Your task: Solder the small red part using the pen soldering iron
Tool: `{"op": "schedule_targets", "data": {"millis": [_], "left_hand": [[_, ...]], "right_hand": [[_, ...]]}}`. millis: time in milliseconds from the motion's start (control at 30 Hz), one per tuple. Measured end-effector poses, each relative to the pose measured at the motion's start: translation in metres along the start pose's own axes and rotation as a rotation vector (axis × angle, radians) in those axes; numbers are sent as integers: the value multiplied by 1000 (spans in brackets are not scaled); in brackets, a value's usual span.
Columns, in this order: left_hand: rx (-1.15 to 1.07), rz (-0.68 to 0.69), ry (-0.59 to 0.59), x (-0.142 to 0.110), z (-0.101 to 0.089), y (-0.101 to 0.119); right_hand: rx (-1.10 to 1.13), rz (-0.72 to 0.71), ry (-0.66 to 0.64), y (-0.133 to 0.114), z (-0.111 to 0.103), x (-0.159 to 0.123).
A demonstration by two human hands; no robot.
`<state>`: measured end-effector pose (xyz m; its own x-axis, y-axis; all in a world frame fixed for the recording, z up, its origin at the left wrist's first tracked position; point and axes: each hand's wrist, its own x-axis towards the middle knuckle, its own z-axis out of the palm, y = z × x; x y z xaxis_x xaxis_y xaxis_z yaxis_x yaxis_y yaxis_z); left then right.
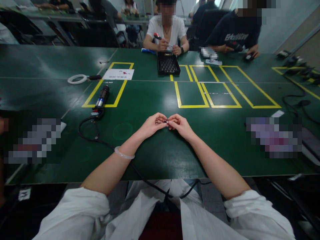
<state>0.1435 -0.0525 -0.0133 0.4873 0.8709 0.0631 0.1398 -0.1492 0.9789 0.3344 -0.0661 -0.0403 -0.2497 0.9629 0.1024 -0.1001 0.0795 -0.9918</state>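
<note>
My left hand (pixel 155 124) and my right hand (pixel 180 126) meet over the middle of the green table (pixel 147 156). Fingertips of both pinch one tiny dark piece with a pale spot (pixel 167 122); its kind is too small to make out. Thumbs face me, and the other fingers curl behind, partly hidden. A pale bangle (pixel 124 154) circles my left wrist. To the left of my hands lies a black cylindrical tool with a blue and silver band (pixel 100 100), its black cable (pixel 86 136) looping toward me.
Yellow tape outlines (pixel 193 106) mark the table. Across it, a person in white (pixel 166 36) holds a red-tipped tool behind a black tray (pixel 169 72) of small parts. A printed sheet (pixel 118 74) and a white coil (pixel 77 79) lie left; blurred-out items flank both sides.
</note>
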Motion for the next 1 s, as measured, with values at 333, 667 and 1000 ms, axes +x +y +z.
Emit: {"op": "schedule_targets", "data": {"millis": [333,667,1000], "left_hand": [[16,38,11,1,-1,-6],[42,39,19,2,-1,-8],[43,-4,38,2,-1,-8]], "right_hand": [[8,-31,-65,2,0,0],[1,-40,-87,3,-2,1],[-31,-46,-75,3,-3,1]]}}
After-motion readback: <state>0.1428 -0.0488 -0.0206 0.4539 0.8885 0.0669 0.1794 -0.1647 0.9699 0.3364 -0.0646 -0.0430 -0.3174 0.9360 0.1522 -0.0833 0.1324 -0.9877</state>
